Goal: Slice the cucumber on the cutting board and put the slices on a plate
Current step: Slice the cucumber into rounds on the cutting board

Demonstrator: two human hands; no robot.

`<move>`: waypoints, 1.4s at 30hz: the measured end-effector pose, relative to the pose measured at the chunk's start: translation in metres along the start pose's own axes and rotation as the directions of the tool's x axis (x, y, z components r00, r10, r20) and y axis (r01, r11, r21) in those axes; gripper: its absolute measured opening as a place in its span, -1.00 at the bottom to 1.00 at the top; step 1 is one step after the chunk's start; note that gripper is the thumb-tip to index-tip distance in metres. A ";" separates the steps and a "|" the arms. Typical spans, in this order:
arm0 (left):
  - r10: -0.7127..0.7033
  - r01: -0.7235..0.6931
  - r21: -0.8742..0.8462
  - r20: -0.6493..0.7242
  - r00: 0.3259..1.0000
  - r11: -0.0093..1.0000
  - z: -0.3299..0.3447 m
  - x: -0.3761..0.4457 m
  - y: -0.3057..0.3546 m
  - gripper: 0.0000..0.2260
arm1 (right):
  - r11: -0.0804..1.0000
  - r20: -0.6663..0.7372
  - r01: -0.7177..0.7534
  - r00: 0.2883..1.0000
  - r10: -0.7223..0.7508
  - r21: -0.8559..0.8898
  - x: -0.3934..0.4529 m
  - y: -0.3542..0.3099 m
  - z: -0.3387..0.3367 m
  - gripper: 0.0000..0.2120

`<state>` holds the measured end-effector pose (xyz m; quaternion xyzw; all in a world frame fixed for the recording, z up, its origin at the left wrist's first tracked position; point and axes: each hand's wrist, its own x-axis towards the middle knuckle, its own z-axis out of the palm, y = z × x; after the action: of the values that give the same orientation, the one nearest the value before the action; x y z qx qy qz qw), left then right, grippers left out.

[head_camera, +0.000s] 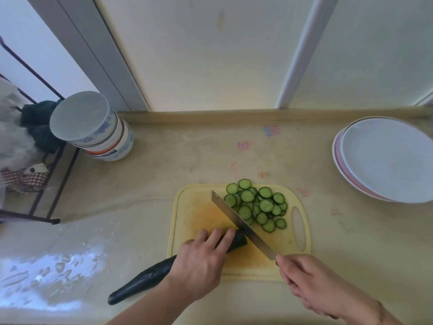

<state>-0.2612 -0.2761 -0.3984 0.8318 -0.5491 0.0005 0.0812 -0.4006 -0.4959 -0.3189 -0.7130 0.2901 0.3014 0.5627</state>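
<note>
Cucumber half sliced, plate not yet loaded

Cucumber lies aslant across the near left of the bench, its long axis running from the uncut tip, which hangs off the board at the lower left, up and to the right to the cut end on the cutting board. The board, pale yellow with a handle slot at its right side, sits at the middle of the bench.

At the far right, well apart from the board, stands a stack of plates; the top one holds nothing. At the far left a stack of bowls stands beside a wire rack.

On the board's far right part lies the heap of slices, overlapping one another, just beyond the blade.

The left hand lies over the cucumber near its cut end, fingers curled down on it to steady it. The right hand is clenched round the handle of the knife, whose blade crosses the cut end at a slant, tip pointing away and leftward. The cut end lies just left of the blade, so the next slice should fall on the side of the heap, and the right hand is the nearer to the plates.
</note>
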 end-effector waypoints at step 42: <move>0.096 -0.125 -0.127 -0.213 0.972 0.984 0.009 0.017 -0.016 -0.74 | 0.987 -0.163 0.115 0.978 -0.132 -0.113 -0.008 -0.019 0.027 -0.49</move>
<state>-0.2402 -0.2871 -0.4079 0.7876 -0.5819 0.0525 0.1956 -0.3948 -0.4648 -0.3060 -0.7808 0.2763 0.2182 0.5161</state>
